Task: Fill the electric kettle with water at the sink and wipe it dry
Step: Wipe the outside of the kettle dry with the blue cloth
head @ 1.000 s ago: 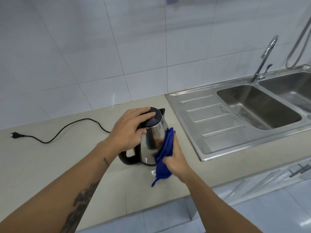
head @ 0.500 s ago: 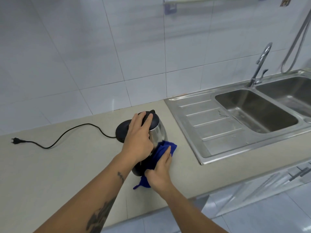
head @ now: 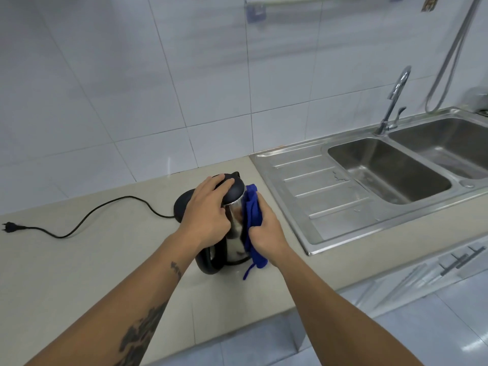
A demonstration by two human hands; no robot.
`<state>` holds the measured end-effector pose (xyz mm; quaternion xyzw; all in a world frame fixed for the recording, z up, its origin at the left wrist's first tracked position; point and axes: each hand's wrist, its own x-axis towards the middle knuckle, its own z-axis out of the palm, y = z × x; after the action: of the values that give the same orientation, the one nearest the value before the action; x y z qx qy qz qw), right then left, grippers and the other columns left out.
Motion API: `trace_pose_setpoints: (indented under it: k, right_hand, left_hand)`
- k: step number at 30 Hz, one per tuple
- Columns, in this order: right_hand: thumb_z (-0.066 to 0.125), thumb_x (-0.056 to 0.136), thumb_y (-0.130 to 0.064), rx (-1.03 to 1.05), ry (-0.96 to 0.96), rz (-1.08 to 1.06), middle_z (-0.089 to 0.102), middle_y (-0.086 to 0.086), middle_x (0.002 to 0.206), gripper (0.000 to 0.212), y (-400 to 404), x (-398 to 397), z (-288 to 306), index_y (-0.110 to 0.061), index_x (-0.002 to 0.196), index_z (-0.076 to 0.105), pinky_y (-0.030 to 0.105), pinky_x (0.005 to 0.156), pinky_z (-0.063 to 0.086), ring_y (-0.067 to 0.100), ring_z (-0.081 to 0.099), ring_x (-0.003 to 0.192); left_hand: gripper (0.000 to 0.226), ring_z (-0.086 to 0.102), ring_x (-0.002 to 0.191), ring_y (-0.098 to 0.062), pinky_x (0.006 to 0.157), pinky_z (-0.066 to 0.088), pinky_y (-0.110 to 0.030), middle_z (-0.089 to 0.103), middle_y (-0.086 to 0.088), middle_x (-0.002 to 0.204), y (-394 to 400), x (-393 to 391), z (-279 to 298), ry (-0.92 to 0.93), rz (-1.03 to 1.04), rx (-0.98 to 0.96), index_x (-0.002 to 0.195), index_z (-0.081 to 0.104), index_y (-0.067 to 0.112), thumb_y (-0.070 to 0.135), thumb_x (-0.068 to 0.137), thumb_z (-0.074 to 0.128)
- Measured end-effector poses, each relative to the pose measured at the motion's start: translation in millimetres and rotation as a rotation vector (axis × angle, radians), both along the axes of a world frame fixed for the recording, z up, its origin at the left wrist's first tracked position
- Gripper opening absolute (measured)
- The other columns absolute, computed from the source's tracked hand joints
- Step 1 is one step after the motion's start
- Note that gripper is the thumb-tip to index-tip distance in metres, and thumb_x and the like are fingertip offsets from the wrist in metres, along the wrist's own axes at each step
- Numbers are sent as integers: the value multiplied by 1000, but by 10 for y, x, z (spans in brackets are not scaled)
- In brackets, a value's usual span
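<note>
My left hand [head: 208, 215] is pressing down on the black lid of the shiny steel kettle [head: 235, 233], standing on the beige tabletop [head: 79, 260]. My right hand [head: 266, 233] is clutching a blue cloth [head: 253, 210] against its side.

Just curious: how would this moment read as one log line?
step: wiping | left hand: steadies kettle lid | right hand: presses blue cloth on kettle side | place: counter
</note>
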<state>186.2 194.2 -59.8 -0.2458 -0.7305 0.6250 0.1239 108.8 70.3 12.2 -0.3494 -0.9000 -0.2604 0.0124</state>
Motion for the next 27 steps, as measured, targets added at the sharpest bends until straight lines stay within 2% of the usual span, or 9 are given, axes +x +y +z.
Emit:
trace_pose_setpoints:
  k: [2, 4, 7, 10, 13, 16, 22, 24, 27]
  right_hand:
    - [54, 77, 20, 1, 66, 3, 47, -2, 142, 95, 5, 71, 45, -27, 157, 32, 14, 72, 56, 15, 57, 114]
    - [57, 80, 11, -48, 102, 4, 44, -4, 144, 93, 4, 135, -41, -29, 158, 27, 15, 67, 56, 14, 59, 110]
    - [61, 75, -14, -273, 64, -32, 57, 0, 141, 80, 35, 178, -180, -38, 148, 42, 32, 89, 56, 23, 61, 119]
    - [59, 76, -15, -370, 14, -56, 71, 3, 121, 58, 172, 127, -156, -32, 132, 58, 42, 103, 49, 26, 65, 114]
    - [58, 84, -5, -322, 53, -28, 72, 3, 118, 57, 296, 26, 6, -27, 137, 57, 35, 96, 51, 20, 67, 106]
    - [65, 81, -11, -238, 67, -11, 66, -3, 130, 67, 333, -37, 110, -34, 142, 53, 35, 100, 50, 19, 63, 117]
    - [42, 85, 9, -125, 27, -72, 73, 1, 97, 56, 330, -20, -18, -33, 110, 68, 27, 73, 51, 19, 63, 84]
    - [39, 82, 4, -30, 77, -85, 74, 1, 105, 60, 277, -40, -35, -31, 122, 67, 28, 80, 52, 15, 64, 91]
    - [41, 80, 0, 82, 189, -69, 63, -8, 139, 71, 171, -11, -116, -29, 145, 54, 26, 107, 45, 6, 58, 126]
  left_hand:
    - [70, 22, 146, -13, 120, 24, -36, 29, 14, 157, -3, -62, -9, -13, -50, 1, 149, 39, 28, -1, 87, 51]
    - [71, 25, 145, -12, 118, 29, -38, 33, 15, 155, -3, -111, -10, -8, -107, -5, 147, 42, 29, -3, 85, 51]
    - [68, 25, 145, -9, 113, 22, -12, 33, 18, 155, -6, -166, 23, 26, -156, -27, 146, 45, 31, -4, 87, 50]
    - [69, 25, 145, -5, 92, 12, 10, 34, 20, 154, -16, -241, 66, 5, -217, -43, 144, 47, 32, -7, 87, 50]
    - [72, 20, 148, -3, 108, 15, -6, 33, 23, 154, 2, -316, 71, -12, -267, -53, 145, 46, 34, -9, 87, 50]
    - [74, 17, 149, -4, 117, 20, -22, 30, 23, 156, -9, -337, 71, -2, -276, -76, 147, 42, 33, -10, 87, 47]
    - [75, 22, 146, -20, 118, 20, -37, 30, 7, 156, 231, 49, 25, 120, -23, -47, 147, 37, 16, -4, 75, 48]
    - [69, 23, 143, -27, 117, 18, -36, 25, -1, 157, 413, 190, 1, 60, 147, 37, 144, 39, 14, 3, 77, 49]
    - [64, 5, 150, -22, 121, -1, -39, 13, -5, 164, 673, 238, -53, -15, 351, 130, 146, 37, 17, 12, 83, 45]
